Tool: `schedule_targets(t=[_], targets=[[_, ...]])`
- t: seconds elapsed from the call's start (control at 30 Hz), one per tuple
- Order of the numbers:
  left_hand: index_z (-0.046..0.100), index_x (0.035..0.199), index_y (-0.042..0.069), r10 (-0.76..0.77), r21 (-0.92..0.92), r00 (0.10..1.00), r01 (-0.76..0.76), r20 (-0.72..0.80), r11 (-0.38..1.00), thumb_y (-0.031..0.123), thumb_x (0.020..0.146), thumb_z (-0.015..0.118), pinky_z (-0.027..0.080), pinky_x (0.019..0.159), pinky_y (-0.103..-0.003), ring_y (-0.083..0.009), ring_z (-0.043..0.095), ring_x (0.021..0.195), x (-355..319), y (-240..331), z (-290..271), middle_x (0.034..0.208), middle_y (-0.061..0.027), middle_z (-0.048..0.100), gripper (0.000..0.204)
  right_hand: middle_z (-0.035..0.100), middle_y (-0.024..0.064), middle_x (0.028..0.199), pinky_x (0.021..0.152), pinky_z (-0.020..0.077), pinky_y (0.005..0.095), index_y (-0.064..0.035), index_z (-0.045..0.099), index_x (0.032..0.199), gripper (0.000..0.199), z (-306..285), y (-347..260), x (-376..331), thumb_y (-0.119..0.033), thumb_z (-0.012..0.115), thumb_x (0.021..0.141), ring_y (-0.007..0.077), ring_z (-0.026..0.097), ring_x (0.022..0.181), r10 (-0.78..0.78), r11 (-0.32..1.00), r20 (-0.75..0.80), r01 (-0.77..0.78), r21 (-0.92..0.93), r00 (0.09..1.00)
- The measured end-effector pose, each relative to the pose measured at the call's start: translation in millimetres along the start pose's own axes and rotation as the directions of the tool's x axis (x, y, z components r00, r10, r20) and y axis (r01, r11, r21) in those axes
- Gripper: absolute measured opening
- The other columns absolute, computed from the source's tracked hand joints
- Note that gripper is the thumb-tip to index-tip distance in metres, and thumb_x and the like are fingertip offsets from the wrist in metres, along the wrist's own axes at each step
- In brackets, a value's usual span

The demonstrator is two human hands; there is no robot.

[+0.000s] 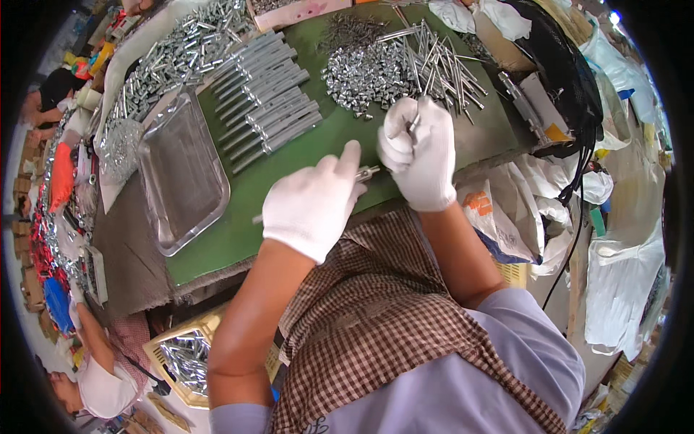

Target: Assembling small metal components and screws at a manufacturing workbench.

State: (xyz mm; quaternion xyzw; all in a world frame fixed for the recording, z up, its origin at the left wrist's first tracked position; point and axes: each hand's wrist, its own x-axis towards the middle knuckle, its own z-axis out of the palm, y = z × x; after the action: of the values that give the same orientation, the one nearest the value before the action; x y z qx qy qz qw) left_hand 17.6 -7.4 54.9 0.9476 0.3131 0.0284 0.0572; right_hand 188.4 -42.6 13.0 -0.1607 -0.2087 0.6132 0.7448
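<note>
My left hand (311,202), in a white glove, is closed around a silver metal tube (369,173); one end shows past the fingertips and the other by the wrist. Beside it my right hand (423,155), also gloved, has its fingers pinched together at the near side of the small parts. What it grips is mostly hidden; a thin shaft shows near the fingertips but may belong to the pile. Beyond it lie a heap of small silver metal fittings (369,76) and loose long thin bolts (452,72). Left of these, several assembled metal tubes (267,101) lie in a row.
A metal tray (184,173) lies at the left of the green tabletop (217,253). Behind it is a heap of short silver tubes (173,61). A dark screw pile (350,32) lies at the back. Below sits a yellow crate (206,322); a co-worker (108,383) is at lower left.
</note>
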Motion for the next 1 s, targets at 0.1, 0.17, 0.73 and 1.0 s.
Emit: schedule_targets(t=[0.1, 0.17, 0.73, 1.0], targets=[[0.046, 0.142, 0.012, -0.087, -0.049, 0.967, 0.077, -0.241, 0.996, 0.032, 0.082, 0.07, 0.052, 0.054, -0.038, -0.0241, 0.063, 0.06, -20, 4, 6, 0.078, -0.0057, 0.061, 0.068, 0.059, 0.0041, 0.086, 0.073, 0.0457, 0.0245, 0.0007, 0.062, 0.109, 0.027, 23, -5, -38, -0.023, 0.058, 0.096, 0.0106, 0.055, 0.079, -0.258, 0.361, -0.006, 0.091, -0.928, 0.966], [0.045, 0.143, 0.012, -0.062, -0.158, 0.956, 0.016, -0.288, 0.987, 0.032, 0.082, 0.071, 0.052, 0.054, -0.039, -0.0249, 0.063, 0.061, -17, 22, 6, 0.079, -0.0061, 0.061, 0.069, 0.06, 0.007, 0.088, 0.078, 0.0485, 0.0287, 0.0002, 0.06, 0.104, 0.023, 29, -8, -58, -0.022, 0.058, 0.097, 0.0124, 0.058, 0.085, -0.142, 0.319, -0.025, 0.022, -0.948, 0.99], [0.062, 0.126, 0.007, -0.06, -0.309, 0.93, -0.06, -0.363, 0.949, 0.008, 0.08, 0.068, 0.049, 0.081, -0.039, -0.0287, 0.063, 0.087, -33, -2, 16, 0.093, -0.0093, 0.067, 0.047, 0.066, 0.009, 0.09, 0.079, 0.049, 0.0279, 0.0025, 0.066, 0.096, 0.018, 3, -136, -41, -0.012, 0.07, 0.086, 0.016, 0.062, 0.085, -0.471, -0.302, 0.212, 0.07, -0.951, 0.856], [0.064, 0.125, 0.004, -0.31, -0.355, 0.766, 0.115, -0.562, 0.928, -0.005, 0.086, 0.058, 0.049, 0.067, -0.032, -0.0209, 0.058, 0.068, -81, -46, 40, 0.078, -0.0086, 0.061, 0.041, 0.066, 0.0133, 0.111, 0.087, 0.0508, 0.0432, -0.0264, 0.056, 0.132, 0.045, -90, -256, 103, -0.038, 0.058, 0.088, 0.0336, 0.064, 0.103, -0.504, -0.837, 0.189, -0.422, -0.348, 0.843]])
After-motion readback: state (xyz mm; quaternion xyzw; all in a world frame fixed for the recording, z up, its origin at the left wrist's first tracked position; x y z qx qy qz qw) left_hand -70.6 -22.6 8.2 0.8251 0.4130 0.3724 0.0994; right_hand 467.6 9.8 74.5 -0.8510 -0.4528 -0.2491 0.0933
